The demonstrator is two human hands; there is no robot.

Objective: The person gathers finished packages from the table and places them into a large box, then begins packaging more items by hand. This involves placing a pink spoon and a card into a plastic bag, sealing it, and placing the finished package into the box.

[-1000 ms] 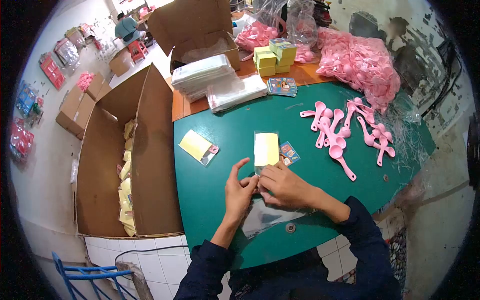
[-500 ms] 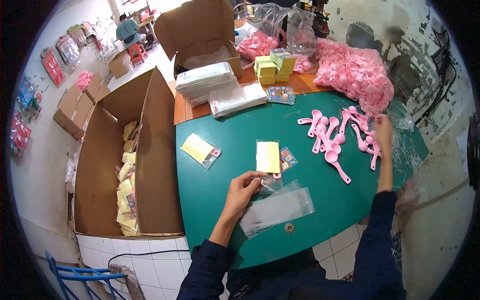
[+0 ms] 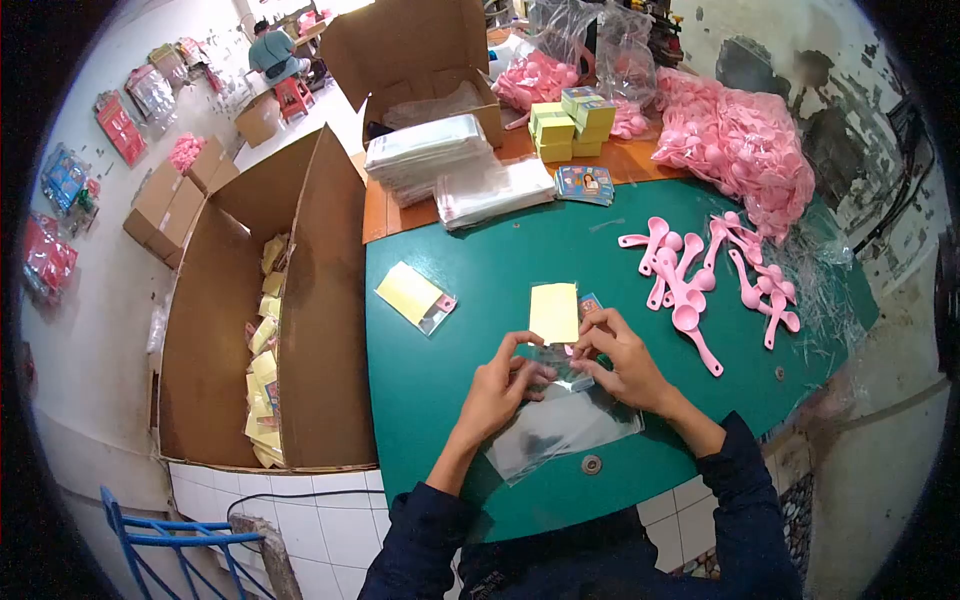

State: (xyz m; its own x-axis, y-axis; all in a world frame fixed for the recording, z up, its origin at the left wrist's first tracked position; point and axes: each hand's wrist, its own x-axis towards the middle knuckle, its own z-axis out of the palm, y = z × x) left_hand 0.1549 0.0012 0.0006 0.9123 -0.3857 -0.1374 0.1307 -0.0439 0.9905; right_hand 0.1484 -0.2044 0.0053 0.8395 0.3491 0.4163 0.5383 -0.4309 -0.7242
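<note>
Both hands meet at a clear plastic bag that holds a yellow card (image 3: 554, 313). The fingers of my left hand (image 3: 505, 385) are closed on the bag's near end, at its left side. My right hand (image 3: 625, 365) pinches the same end from the right, and a bit of pink shows by its fingertips. Part of a blue printed card (image 3: 588, 301) shows just behind my right hand. Flat empty clear bags (image 3: 565, 430) lie beneath and in front of the hands. A filled bag with a yellow card (image 3: 411, 295) lies to the left on the green table (image 3: 480, 270).
Loose pink spoons (image 3: 685, 317) lie at the right, below a big bag of spoons (image 3: 740, 150). Clear bag stacks (image 3: 495, 192), yellow card stacks (image 3: 553, 130) and blue cards (image 3: 585, 184) sit at the back. A cardboard box (image 3: 325, 330) stands left. A person (image 3: 273, 52) sits far off.
My right hand has come from the pink spoons at the right to the bag with the yellow card. My left hand stays at the bag. The whole view has shifted slightly.
</note>
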